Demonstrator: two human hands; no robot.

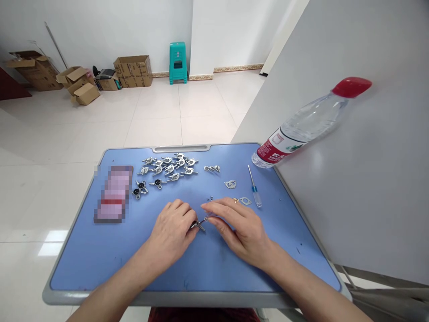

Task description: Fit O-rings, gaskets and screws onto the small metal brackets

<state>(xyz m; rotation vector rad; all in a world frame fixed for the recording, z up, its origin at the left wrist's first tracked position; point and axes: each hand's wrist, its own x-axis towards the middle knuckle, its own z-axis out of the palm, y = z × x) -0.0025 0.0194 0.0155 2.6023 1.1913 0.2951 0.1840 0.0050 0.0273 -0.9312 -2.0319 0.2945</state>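
Note:
My left hand is closed around a small metal fuel tap with a black round centre, low over the table's near half. Part of the tap is hidden under the fingers. Close on its right, my right hand has thumb and forefinger curled together at a tiny ring-like metal piece; its exact shape is too small to tell. Just beyond the fingertips lie a few tiny screws. A flat metal plate and a small brass-coloured part rest beside the right hand.
Several similar taps cluster at the back left, with black-faced ones nearer. Small levers, more plates and a screwdriver lie right of them. A water bottle stands at the back right; a pixelated flat object lies left.

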